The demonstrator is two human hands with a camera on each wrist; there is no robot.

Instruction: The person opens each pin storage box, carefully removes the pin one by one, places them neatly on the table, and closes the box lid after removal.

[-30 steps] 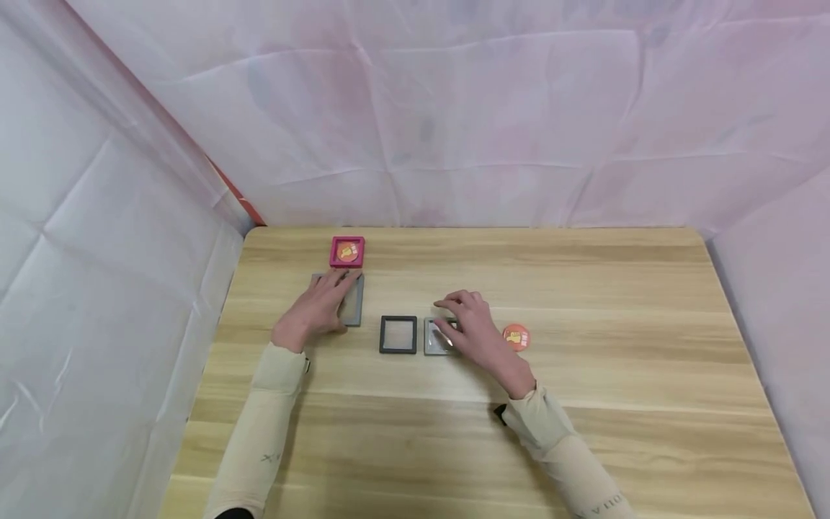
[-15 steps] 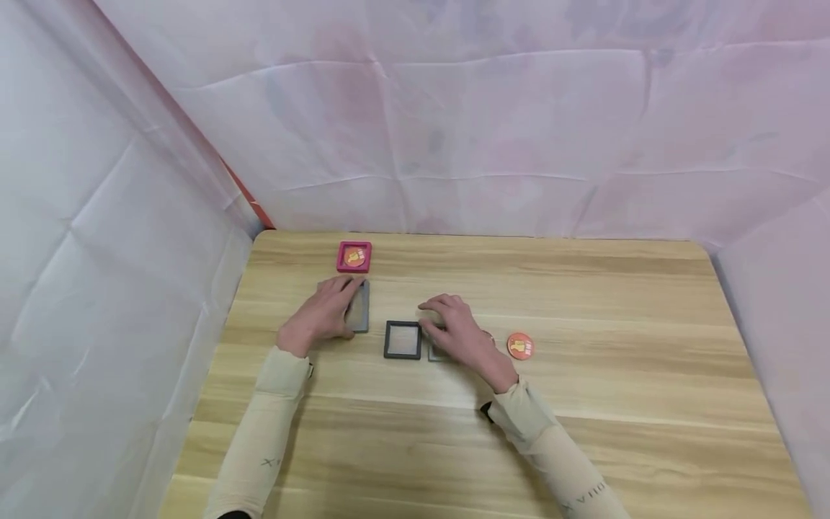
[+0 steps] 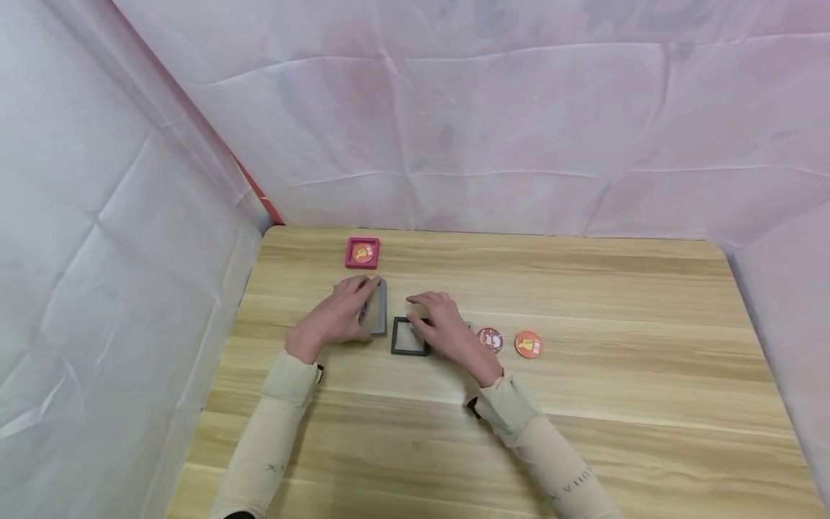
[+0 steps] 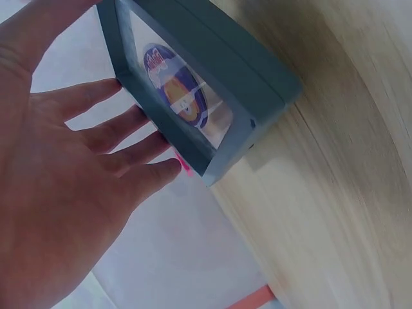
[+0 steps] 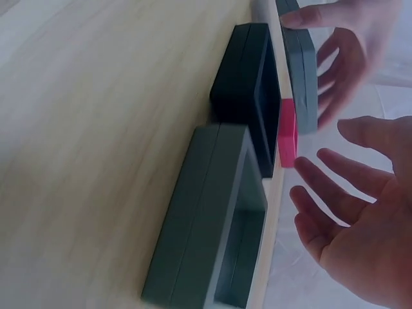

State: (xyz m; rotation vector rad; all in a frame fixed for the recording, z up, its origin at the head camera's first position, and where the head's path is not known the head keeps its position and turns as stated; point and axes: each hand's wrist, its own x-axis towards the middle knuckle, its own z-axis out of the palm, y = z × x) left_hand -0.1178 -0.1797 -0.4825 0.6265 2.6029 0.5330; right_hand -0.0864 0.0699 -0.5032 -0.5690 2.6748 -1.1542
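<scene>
My left hand (image 3: 331,321) holds the large grey display frame (image 3: 382,310) by its edges, thumb on the near side and fingertips along the far one. Behind that frame's clear film sits a purple round badge (image 4: 177,87) with an orange picture. My right hand (image 3: 447,335) hovers with loosely bent fingers and nothing in them, its fingertips over the small black display frame (image 3: 408,353). Beside the black one, a small grey display frame (image 5: 193,212) stands out in the right wrist view; in the head view the right hand mostly covers it.
A pink display frame (image 3: 348,252) with an orange badge inside lies at the back left. Right of my right hand lie a red-and-white round badge (image 3: 490,339) and an orange round badge (image 3: 528,344). White cloth (image 3: 493,130) walls the wooden table's back and sides.
My right hand has moved left from the small grey frame to the black one, uncovering the red-and-white badge. My left hand and the large grey frame have shifted slightly right, away from the pink frame.
</scene>
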